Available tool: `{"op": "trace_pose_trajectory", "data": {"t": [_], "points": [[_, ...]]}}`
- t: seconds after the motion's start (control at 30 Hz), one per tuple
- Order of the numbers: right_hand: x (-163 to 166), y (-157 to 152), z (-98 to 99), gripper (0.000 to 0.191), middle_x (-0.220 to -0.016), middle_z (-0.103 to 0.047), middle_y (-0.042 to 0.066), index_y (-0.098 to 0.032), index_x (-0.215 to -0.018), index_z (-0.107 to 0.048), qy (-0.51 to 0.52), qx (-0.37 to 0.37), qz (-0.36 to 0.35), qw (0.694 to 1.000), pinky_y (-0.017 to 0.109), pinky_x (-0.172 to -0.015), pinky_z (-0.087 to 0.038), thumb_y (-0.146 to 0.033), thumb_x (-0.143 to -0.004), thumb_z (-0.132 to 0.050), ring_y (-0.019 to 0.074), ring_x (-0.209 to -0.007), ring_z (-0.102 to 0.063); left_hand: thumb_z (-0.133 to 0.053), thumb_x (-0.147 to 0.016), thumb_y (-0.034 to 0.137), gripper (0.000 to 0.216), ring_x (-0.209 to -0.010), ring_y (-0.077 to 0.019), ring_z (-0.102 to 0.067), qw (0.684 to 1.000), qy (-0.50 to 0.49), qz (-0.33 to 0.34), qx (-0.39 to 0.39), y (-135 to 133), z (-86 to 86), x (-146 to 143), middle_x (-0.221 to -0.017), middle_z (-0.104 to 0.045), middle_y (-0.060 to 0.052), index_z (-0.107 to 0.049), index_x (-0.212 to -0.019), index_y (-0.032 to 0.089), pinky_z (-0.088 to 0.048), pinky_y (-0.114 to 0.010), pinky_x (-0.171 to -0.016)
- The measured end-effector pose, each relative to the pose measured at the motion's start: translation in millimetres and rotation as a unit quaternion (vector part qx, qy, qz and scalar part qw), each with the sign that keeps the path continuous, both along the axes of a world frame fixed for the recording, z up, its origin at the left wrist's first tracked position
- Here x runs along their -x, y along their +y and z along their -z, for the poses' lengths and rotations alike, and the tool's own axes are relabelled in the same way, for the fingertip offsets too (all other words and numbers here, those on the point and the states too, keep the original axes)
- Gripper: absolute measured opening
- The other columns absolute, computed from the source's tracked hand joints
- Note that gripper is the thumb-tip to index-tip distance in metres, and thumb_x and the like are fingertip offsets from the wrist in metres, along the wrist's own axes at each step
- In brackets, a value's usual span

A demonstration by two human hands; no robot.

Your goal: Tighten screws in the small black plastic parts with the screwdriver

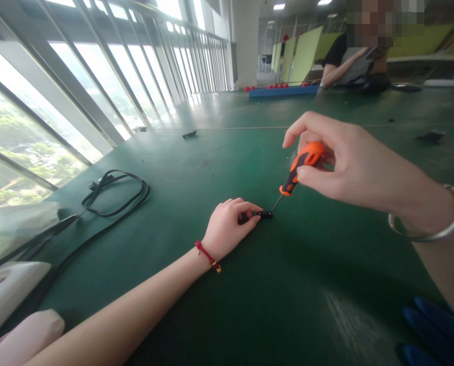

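While the left hand (230, 223) lies low on the green worktop (249, 295), its thumb and forefinger pinch a small black piece (265, 214), which sits near the middle of the view with one end poking out past the fingertips. Taking that piece as the centre of the dial, the right hand (337, 157) is raised at 2 o'clock, grasping an orange and black screwdriver (306, 158) by its handle, the forefinger arched out beyond it. The screwdriver leans, handle toward 1 o'clock, and its tip appears to meet the free end of the piece.

A red bracelet (207, 255) circles the left wrist and a silver bangle (450, 223) the right. At 9 o'clock a black cable (147, 192) lies looped, and between 10 and 11 rests a small dark object (189, 134). A white object (17, 290) stands between 8 and 9, cut off by the view's edge; something blue (428, 320) shows at 4. Far off at 12 is a blue tray (283, 92), and at 1 o'clock another person (351, 66) sits at the worktop's far side.
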State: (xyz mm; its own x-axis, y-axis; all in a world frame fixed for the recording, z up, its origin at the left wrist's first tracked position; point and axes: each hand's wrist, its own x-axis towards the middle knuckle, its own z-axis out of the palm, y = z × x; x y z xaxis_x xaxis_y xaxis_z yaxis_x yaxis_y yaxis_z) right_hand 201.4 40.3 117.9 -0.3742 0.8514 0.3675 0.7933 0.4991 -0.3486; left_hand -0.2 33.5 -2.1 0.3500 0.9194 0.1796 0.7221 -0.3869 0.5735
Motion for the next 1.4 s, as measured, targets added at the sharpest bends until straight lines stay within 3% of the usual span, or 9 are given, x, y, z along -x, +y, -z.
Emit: {"op": "trace_pose_trajectory", "data": {"t": [0.17,0.23,0.3,0.47,0.6,0.73,0.9,1.17,1.4], "points": [[1.4,-0.7,0.0,0.024,-0.053,-0.045,-0.002,-0.022,-0.067,-0.056,-0.016,-0.003,0.017,1.0,0.027,-0.046,-0.026,-0.039,-0.083,-0.05,0.0091,-0.046,-0.036,-0.056,-0.084,0.03,0.021,-0.073,-0.0158,-0.053,1.0,0.0,0.003,-0.002,1.0,-0.2,-0.1,-0.078,-0.063,0.0,-0.072,-0.098,0.025,-0.041,-0.03,-0.071],[0.9,-0.6,0.5,0.008,-0.053,-0.046,-0.004,-0.023,-0.077,-0.058,-0.006,-0.005,0.012,1.0,0.026,-0.045,-0.027,-0.031,-0.078,-0.055,0.009,-0.045,-0.037,-0.056,-0.084,0.03,0.021,-0.073,-0.0158,-0.053,1.0,0.001,0.002,-0.004,1.3,-0.2,-0.2,-0.078,-0.063,0.0,-0.072,-0.098,0.026,-0.041,-0.029,-0.071],[0.0,0.1,1.2,0.024,-0.058,-0.051,-0.005,-0.026,-0.093,-0.056,0.0,0.003,-0.008,1.0,0.025,-0.046,-0.03,-0.027,-0.07,-0.063,0.0096,-0.048,-0.042,-0.056,-0.084,0.03,0.021,-0.073,-0.0157,-0.053,1.0,0.001,-0.001,-0.005,1.1,-0.2,-0.3,-0.077,-0.063,0.0,-0.072,-0.097,0.026,-0.041,-0.029,-0.07],[-1.7,1.4,1.3,0.025,-0.054,-0.051,-0.002,-0.022,-0.072,-0.059,-0.015,0.009,0.002,1.0,0.026,-0.045,-0.027,-0.043,-0.083,-0.051,0.0092,-0.045,-0.04,-0.056,-0.084,0.029,0.021,-0.073,-0.0156,-0.053,1.0,0.0,0.002,-0.005,0.5,0.6,0.0,-0.078,-0.063,-0.001,-0.072,-0.097,0.026,-0.041,-0.029,-0.07],[-1.0,0.2,0.0,0.024,-0.06,-0.056,-0.006,-0.027,-0.096,-0.056,-0.022,0.006,-0.006,1.0,0.026,-0.046,-0.031,-0.031,-0.073,-0.062,0.01,-0.047,-0.044,-0.056,-0.084,0.03,0.021,-0.073,-0.0156,-0.053,1.0,0.0,0.001,-0.009,0.7,1.3,0.5,-0.077,-0.063,0.0,-0.072,-0.098,0.026,-0.041,-0.029,-0.069],[0.0,-1.3,-0.1,0.022,-0.053,-0.051,-0.003,-0.024,-0.075,-0.06,-0.036,0.007,0.012,0.999,0.027,-0.045,-0.027,-0.044,-0.081,-0.053,0.0097,-0.045,-0.041,-0.057,-0.084,0.029,0.02,-0.072,-0.0155,-0.053,1.0,0.002,0.0,-0.008,0.5,0.6,0.1,-0.077,-0.062,0.0,-0.072,-0.097,0.026,-0.041,-0.029,-0.069],[0.4,0.6,1.5,0.026,-0.062,-0.056,-0.004,-0.026,-0.095,-0.057,-0.013,0.009,-0.001,1.0,0.026,-0.048,-0.03,-0.033,-0.071,-0.064,0.0111,-0.051,-0.046,-0.056,-0.084,0.03,0.021,-0.073,-0.0159,-0.053,1.0,0.007,-0.004,-0.006,0.2,-0.7,-0.5,-0.076,-0.062,-0.001,-0.072,-0.097,0.026,-0.04,-0.029,-0.068],[0.4,-0.7,-3.2,0.021,-0.062,-0.06,0.0,-0.021,-0.066,-0.06,0.012,-0.009,0.008,1.0,0.029,-0.052,-0.035,-0.04,-0.077,-0.06,0.0133,-0.055,-0.051,-0.06,-0.082,0.034,0.017,-0.073,-0.0158,-0.054,1.0,0.02,-0.009,-0.01,-3.0,-2.0,-2.0,-0.077,-0.062,0.0,-0.07,-0.09,0.022,-0.042,-0.03,-0.069],[0.4,-3.5,-4.1,0.021,-0.058,-0.058,0.0,-0.022,-0.063,-0.059,0.014,-0.017,0.003,1.0,0.03,-0.05,-0.034,-0.034,-0.079,-0.059,0.013,-0.051,-0.047,-0.06,-0.084,0.037,0.019,-0.081,-0.0169,-0.057,0.992,0.002,0.12,-0.036,-11.8,-6.8,-6.0,-0.082,-0.063,-0.002,-0.069,-0.09,0.022,-0.045,-0.03,-0.077]]}}
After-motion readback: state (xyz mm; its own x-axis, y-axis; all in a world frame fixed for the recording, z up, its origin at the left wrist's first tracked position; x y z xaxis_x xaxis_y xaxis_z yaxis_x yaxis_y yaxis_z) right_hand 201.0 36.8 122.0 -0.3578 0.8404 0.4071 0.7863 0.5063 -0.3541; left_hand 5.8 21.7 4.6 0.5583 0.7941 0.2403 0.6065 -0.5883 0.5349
